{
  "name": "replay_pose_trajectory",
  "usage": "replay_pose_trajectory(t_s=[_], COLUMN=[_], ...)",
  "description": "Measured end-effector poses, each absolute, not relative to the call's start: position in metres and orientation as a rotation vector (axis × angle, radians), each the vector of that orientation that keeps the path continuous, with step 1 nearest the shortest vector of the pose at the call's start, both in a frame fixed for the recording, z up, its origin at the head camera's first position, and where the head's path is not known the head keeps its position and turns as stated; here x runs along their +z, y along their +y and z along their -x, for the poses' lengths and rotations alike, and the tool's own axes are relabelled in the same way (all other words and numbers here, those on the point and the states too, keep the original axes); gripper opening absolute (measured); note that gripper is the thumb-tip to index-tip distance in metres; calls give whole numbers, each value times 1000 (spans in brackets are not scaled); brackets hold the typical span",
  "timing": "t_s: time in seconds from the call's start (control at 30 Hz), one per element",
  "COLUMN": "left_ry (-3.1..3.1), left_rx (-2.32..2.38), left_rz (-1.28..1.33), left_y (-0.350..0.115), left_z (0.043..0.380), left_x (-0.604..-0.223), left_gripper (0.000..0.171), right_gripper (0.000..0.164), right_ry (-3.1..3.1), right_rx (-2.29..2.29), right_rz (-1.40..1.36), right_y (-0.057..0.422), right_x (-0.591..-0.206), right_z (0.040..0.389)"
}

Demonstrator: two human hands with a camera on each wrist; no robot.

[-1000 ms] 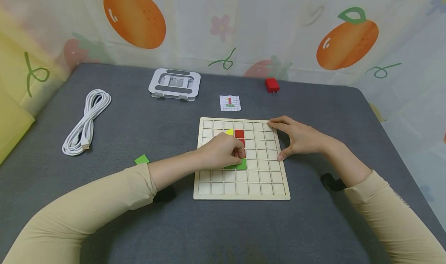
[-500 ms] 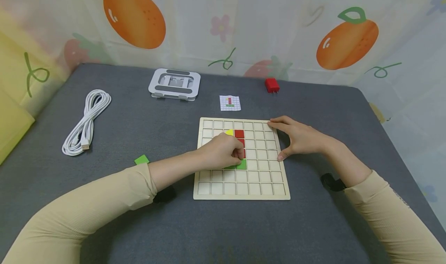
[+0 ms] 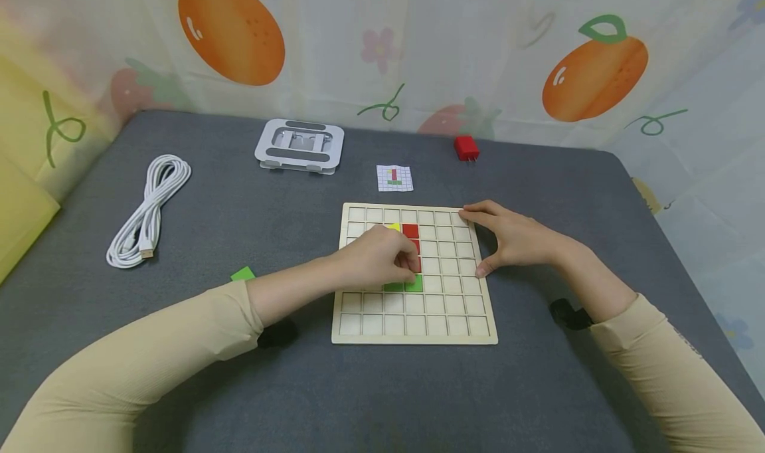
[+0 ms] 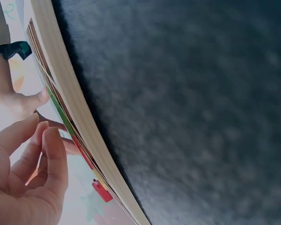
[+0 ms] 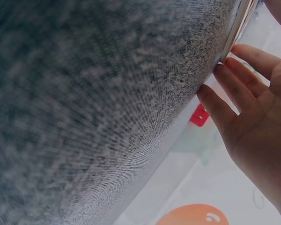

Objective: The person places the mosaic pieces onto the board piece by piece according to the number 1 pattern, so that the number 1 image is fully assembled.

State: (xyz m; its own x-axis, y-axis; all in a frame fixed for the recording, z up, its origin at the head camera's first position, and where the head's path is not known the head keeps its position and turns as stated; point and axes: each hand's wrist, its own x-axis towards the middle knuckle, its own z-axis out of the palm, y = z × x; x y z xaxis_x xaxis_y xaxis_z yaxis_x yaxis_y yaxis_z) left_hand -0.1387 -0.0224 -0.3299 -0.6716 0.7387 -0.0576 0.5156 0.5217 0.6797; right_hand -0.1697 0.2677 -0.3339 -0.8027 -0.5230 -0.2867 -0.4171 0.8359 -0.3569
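Observation:
In the head view my left hand (image 3: 378, 257) is over the pale wooden grid board (image 3: 415, 339). Its fingers are bent, with the tips at a green tile (image 3: 414, 284); contact is unclear. The left wrist view shows thumb and fingertips close together with no tile visible between them. Another green tile (image 3: 394, 287) lies beside the first. Above them are a red tile (image 3: 410, 231), two partly covered red ones and a yellow tile (image 3: 394, 227). My right hand (image 3: 514, 235) touches the board's right edge with spread fingers. A loose green tile (image 3: 242, 273) lies left, near my forearm.
A small printed pattern card (image 3: 394, 179) lies behind the board. Farther back are a grey-white folding stand (image 3: 300, 145) and a red plug adapter (image 3: 466, 148). A coiled white cable (image 3: 149, 210) lies at the left. A fruit-print curtain (image 3: 335, 54) hangs behind the table.
My left hand has shifted very slightly left and up, showing more of the left green tile. My right hand stays at the board's edge, and the tiles keep their places.

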Motion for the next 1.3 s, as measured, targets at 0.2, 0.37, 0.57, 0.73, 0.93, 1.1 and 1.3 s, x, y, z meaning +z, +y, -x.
replay_pose_trajectory(t_s=[0.2,0.37,0.57,0.73,0.93,1.1,1.3], left_ry=[2447,2459,2493,2513,2529,2508,2450], left_rx=[920,914,905,913,898,864,852], left_rz=[-1084,-1119,-1045,-975,-954,-935,-892], left_y=[-31,-41,-57,-72,-90,-105,-127], left_z=[142,148,157,164,172,177,187], left_x=[-327,-326,-324,-318,-315,-315,-313], left_gripper=[5,8,6,5,6,6,10], right_gripper=[112,112,112,112,112,112,113], right_ry=[2637,2636,2630,2629,2633,2628,2621], right_rx=[-395,-395,-396,-390,-375,-383,-388], right_rz=[699,706,704,710,712,712,703], right_y=[268,268,268,269,269,269,269], right_x=[-334,-335,-335,-334,-334,-334,-335], right_z=[169,170,170,171,172,173,172])
